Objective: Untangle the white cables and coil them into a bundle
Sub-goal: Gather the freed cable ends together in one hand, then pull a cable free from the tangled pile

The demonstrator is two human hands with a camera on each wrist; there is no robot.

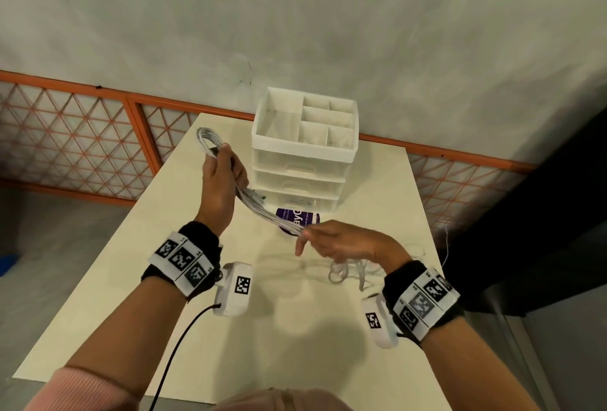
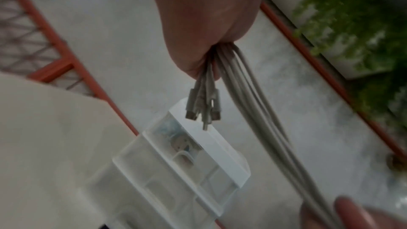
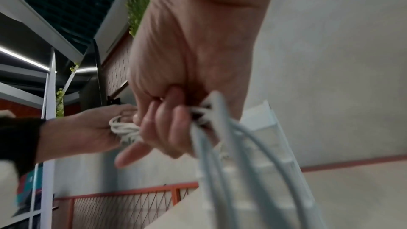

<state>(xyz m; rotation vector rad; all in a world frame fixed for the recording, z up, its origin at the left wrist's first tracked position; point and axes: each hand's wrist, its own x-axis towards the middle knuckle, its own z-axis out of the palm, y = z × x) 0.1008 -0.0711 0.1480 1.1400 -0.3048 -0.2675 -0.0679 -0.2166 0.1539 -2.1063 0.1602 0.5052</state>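
Coiling looks partly done. Left hand (image 1: 220, 187) is raised above the tabletop (image 1: 98, 279), fingers wrapped round the white cables (image 1: 259, 208) w/ a gathered loop (image 1: 207, 139) sticking out the top of the fist. In the left wrist view several connector ends (image 2: 203, 109) hang just below that fist, so the plug ends seem collected together already. From there the strands run as one fairly parallel band down and across to the right hand (image 1: 341, 241), which pinches them btwn thumb and curled fingers; index finger (image 1: 299, 246) points loosely down, not on the cable as far as I can tell.

Judgement: untangling of the stretch btwn the two hands is basically finished, strands lie side by side, no obvious knots there. What's left is the slack: a loose heap of cable (image 1: 351, 271) lies on the tabletop under the right hand, looping over itself, and a thin strand (image 1: 446, 243) trails off the right edge. Can't tell if that heap has real knots, too blurry. So maybe halfway: more turns need feeding into the left-hand loop, then the bundle wants tidying or securing.

Behind the hands, a white drawer organizer (image 1: 303, 161) stands on the tabletop, purple-labelled item (image 1: 297, 215) at its foot.
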